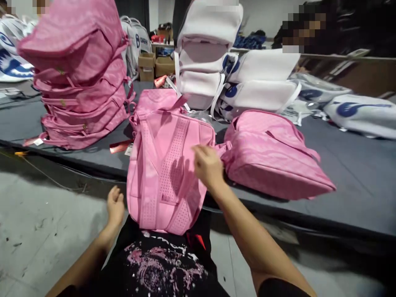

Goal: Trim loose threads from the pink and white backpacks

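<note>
A pink backpack [150,165] leans over the near table edge toward my body, its back panel and perforated shoulder straps facing up. My right hand [208,165] is over the panel's right side, fingers curled closed and slightly blurred; whatever they may grip is hidden. Beside the backpack's lower left edge, apart from it, my left hand [115,206] is loosely bent, with thumb and fingers apart and nothing in it. Another pink backpack [278,161] lies on the table to the right. A red tag [120,146] rests at the left of the middle backpack.
Pink backpacks [83,90] are stacked at the left of the grey-topped table [355,177]. White backpacks [201,57] stand piled behind, and a white bag with a blue print [365,113] lies far right. Cardboard boxes [146,66] are in the background. A person [337,29] is at the upper right.
</note>
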The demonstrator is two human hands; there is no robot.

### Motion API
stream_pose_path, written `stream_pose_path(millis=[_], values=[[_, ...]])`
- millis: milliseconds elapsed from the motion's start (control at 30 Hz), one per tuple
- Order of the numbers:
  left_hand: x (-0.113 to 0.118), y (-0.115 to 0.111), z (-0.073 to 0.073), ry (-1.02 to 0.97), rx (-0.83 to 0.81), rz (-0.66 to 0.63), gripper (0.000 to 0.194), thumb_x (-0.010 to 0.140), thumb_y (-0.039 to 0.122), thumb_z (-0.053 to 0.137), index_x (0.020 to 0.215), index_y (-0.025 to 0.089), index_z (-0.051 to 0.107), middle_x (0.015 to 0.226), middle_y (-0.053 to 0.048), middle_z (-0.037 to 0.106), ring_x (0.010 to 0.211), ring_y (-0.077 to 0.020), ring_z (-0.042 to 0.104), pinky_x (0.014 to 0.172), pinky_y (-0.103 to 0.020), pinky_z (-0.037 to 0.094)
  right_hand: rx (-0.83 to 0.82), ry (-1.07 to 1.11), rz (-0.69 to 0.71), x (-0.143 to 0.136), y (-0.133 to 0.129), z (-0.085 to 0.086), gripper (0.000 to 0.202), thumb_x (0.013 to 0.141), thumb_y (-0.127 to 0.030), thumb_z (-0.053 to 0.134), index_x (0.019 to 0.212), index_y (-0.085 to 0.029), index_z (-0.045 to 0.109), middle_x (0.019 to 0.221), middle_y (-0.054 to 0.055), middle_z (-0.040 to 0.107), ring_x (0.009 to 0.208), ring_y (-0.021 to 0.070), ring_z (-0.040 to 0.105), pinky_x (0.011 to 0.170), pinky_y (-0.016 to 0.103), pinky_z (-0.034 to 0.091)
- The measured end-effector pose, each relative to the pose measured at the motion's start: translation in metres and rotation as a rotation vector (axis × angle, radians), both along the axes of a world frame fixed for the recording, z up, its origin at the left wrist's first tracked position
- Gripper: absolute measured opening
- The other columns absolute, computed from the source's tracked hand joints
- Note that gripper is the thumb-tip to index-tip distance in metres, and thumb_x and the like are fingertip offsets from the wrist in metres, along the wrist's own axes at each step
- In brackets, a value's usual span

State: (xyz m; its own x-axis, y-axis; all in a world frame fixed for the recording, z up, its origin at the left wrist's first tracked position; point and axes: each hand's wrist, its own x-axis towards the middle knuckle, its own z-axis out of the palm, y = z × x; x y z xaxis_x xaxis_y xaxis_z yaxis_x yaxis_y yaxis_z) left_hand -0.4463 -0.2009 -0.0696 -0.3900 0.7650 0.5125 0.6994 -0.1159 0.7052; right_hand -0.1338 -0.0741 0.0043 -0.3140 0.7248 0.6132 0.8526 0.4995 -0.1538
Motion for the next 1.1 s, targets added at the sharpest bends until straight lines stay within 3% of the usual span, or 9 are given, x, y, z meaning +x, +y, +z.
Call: stream_pose_path(millis=[100,233,367,467,633,767,933,1000,1100], values=[[0.019,-0.006,-0.016,0.150,0.129,-0.055,0.045,0.102,0.027,0.044,0.146,0.025,0.046,0.138,-0.014,0.059,0.132,-0.0267,0.054,0.110,-0.054,0.046,-0.366,-0.380,0.071,-0.035,-0.019,-0.029,0.030,0.094,-0.009,0.046,0.112,-0.017,0.067,0.120,0.015,0.066,0.108,0.0257,0.059,0.077,0.031,0.050],[0.059,0.046,-0.018,0.688,-0.024,-0.717,0.050,0.098,0.032,0.052,0.147,0.025,0.051,0.152,-0.011,0.053,0.146,-0.0310,0.043,0.121,-0.054,0.032,-0.540,-0.431,-0.155,-0.035,-0.035,-0.043,0.030,0.100,-0.013,0.041,0.120,-0.016,0.062,0.116,0.017,0.065,0.106,0.0259,0.061,0.070,0.028,0.049],[0.070,0.093,-0.034,0.888,-0.065,-0.729,0.050,0.099,0.033,0.051,0.148,0.021,0.053,0.157,-0.011,0.046,0.147,-0.0328,0.041,0.120,-0.054,0.027,-0.818,-0.281,-0.576,0.026,-0.050,-0.049,0.030,0.098,-0.012,0.042,0.121,-0.009,0.062,0.105,0.021,0.071,0.094,0.0293,0.071,0.072,0.034,0.052],[0.066,0.105,-0.025,0.889,0.010,-0.716,0.041,0.097,0.025,0.053,0.136,0.020,0.063,0.146,-0.011,0.059,0.134,-0.0320,0.054,0.110,-0.050,0.037,-0.931,0.103,-0.574,0.060,-0.058,-0.053,0.024,0.094,-0.016,0.051,0.112,-0.011,0.066,0.096,0.017,0.074,0.092,0.0290,0.073,0.075,0.036,0.053],[0.109,0.129,0.027,0.803,0.120,-0.885,0.022,0.095,0.019,0.055,0.109,0.015,0.072,0.107,-0.012,0.076,0.098,-0.0271,0.066,0.086,-0.045,0.047,-0.940,1.322,-0.132,0.053,-0.053,-0.039,0.034,0.082,-0.038,0.071,0.109,-0.018,0.065,0.090,0.007,0.075,0.071,0.0186,0.070,0.043,0.020,0.037],[0.156,0.152,0.056,0.541,0.047,-1.133,0.022,0.100,0.025,0.050,0.106,0.018,0.069,0.107,-0.009,0.075,0.101,-0.0227,0.066,0.088,-0.042,0.049,-0.794,1.872,0.028,0.034,-0.038,-0.029,0.045,0.065,-0.033,0.084,0.104,-0.021,0.065,0.094,0.003,0.074,0.075,0.0137,0.068,0.040,0.015,0.032],[0.188,0.150,0.067,0.509,-0.316,-1.305,0.031,0.091,0.047,0.068,0.100,0.017,0.068,0.095,-0.006,0.073,0.091,-0.0240,0.065,0.082,-0.041,0.049,-0.360,1.958,0.013,0.013,-0.034,-0.033,0.027,0.076,-0.028,0.074,0.100,-0.024,0.062,0.090,0.000,0.071,0.074,0.0110,0.066,0.044,0.016,0.040],[0.192,0.144,0.064,0.538,-0.402,-1.368,0.021,0.091,0.037,0.069,0.093,0.015,0.068,0.092,-0.006,0.072,0.089,-0.0229,0.065,0.083,-0.039,0.050,-0.275,1.838,0.010,0.009,-0.040,-0.037,0.020,0.086,-0.032,0.066,0.105,-0.025,0.062,0.095,0.001,0.072,0.079,0.0130,0.069,0.053,0.020,0.051],[0.187,0.141,0.063,0.620,-0.424,-1.381,0.010,0.093,0.019,0.059,0.090,0.015,0.068,0.092,-0.007,0.072,0.087,-0.0204,0.065,0.084,-0.037,0.051,-0.294,1.440,0.026,0.014,-0.053,-0.052,0.026,0.093,-0.041,0.060,0.112,-0.024,0.066,0.116,0.007,0.072,0.108,0.0215,0.069,0.091,0.040,0.059]])
